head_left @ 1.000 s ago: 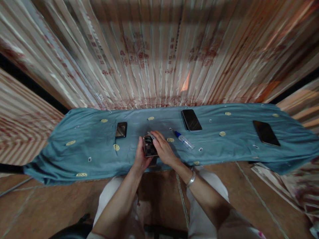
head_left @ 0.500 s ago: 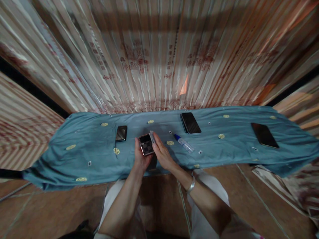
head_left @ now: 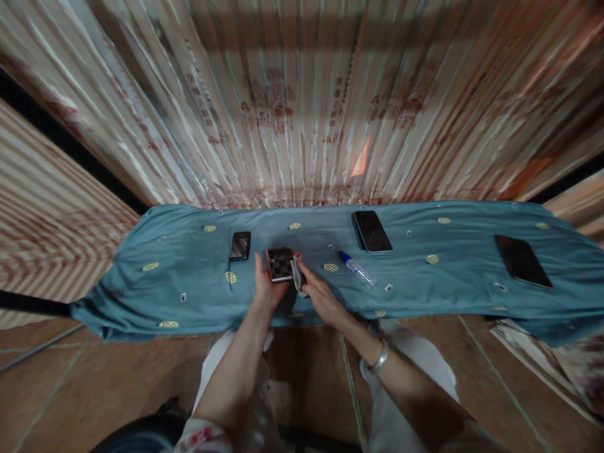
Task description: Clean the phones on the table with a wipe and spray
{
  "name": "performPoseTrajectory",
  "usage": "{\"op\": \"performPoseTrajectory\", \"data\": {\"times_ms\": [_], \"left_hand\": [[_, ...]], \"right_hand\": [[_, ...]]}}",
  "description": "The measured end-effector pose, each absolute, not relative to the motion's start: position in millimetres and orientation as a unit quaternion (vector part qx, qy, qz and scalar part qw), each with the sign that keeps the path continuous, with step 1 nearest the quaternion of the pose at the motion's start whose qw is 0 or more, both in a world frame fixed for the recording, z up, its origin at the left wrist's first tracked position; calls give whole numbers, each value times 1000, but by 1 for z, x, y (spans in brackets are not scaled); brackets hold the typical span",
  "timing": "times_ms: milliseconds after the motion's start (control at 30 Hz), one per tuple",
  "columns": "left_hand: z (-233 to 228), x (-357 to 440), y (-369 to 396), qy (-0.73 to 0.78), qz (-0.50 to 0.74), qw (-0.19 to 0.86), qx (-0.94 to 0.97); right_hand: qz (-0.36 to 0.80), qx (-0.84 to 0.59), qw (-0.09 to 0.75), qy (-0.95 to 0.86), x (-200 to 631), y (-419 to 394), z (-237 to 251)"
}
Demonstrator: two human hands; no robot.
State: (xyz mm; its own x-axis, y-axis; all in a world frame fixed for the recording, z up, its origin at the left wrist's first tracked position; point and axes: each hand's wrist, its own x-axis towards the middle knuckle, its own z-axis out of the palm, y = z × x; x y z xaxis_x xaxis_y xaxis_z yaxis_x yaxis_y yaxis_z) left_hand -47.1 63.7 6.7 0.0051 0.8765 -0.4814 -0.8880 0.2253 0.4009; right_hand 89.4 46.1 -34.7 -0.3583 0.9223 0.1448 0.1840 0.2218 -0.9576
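My left hand (head_left: pixel 267 292) is closed around a small squarish phone (head_left: pixel 280 264) with a dark checkered face turned up. Its thumb stands along the phone's left side, and the other fingers are mostly hidden beneath. Pinched in my right hand (head_left: pixel 323 299) is a small grey cloth (head_left: pixel 297 275), which touches the phone's right edge and hangs down a little. Both hands are held just above the front part of the covered table.
Blue-green cloth (head_left: pixel 189 270) covers the long table. On it lie a small dark phone (head_left: pixel 240 245), a clear bottle with a blue cap (head_left: pixel 358 270), a stack of dark flat devices (head_left: pixel 372 231) and a dark tablet (head_left: pixel 523 261). A striped curtain (head_left: pixel 302 151) hangs behind.
My right hand has slid the cloth down along the phone's right side, uncovering more of the checkered face. The phone lies less tilted in my left hand. The whole view has shifted slightly.
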Motion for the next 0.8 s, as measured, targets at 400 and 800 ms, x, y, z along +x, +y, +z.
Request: {"op": "performPoseTrajectory", "data": {"times_ms": [400,800], "left_hand": [[5,-38,63,322,607,726,-22],[-1,-34,62,363,597,715,-20]], "right_hand": [[387,-450,379,-710,101,61,-35],[172,-422,339,-823,98,55,-32]]}}
